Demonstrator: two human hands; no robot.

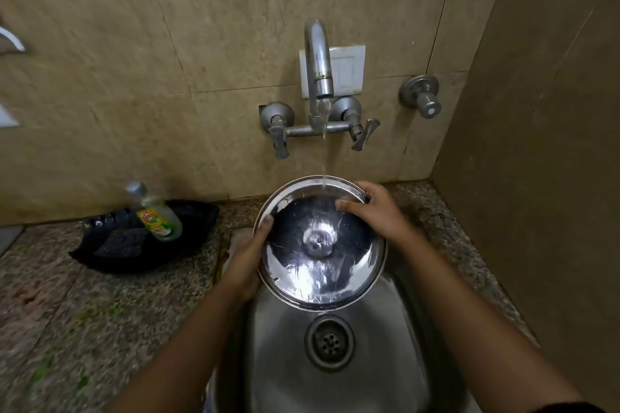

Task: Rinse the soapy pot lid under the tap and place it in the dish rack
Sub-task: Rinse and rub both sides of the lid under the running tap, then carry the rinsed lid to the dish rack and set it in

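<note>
A round steel pot lid is held tilted over the sink, its inner side facing me. Water from the tap falls in a thin stream onto the lid's upper part. My left hand grips the lid's left rim, thumb on the inner face. My right hand lies on the upper right rim, fingers spread over the wet surface. No dish rack is in view.
The steel sink with its drain lies below the lid. A black tray on the granite counter at the left holds a green dish-soap bottle. Tap handles stick out from the tiled wall; a side wall stands at the right.
</note>
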